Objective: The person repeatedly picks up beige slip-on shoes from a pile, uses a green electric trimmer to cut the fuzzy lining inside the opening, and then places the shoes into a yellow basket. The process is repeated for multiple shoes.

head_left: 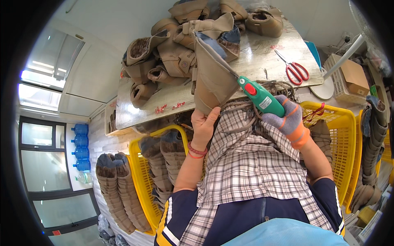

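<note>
My bare left hand (202, 128) pinches the lower edge of a tan boot upper (210, 78) with a bluish lining, raised above the table's near edge. My right hand (290, 119), in a grey and orange knit glove, is wrapped round a green handheld power tool (266, 102) with a red button. The tool's narrow metal tip meets or lies very near the upper's right edge; whether it touches, I cannot tell. Brown cords or strips (242, 112) lie across my lap on the checked apron (250, 164).
Several tan boot uppers (170, 55) are heaped on the worn table (262, 53). Red-handled scissors (297, 73) lie to the right. Yellow baskets (141, 172) with stacked uppers stand on both sides of me. More stacked uppers (119, 188) are at the left.
</note>
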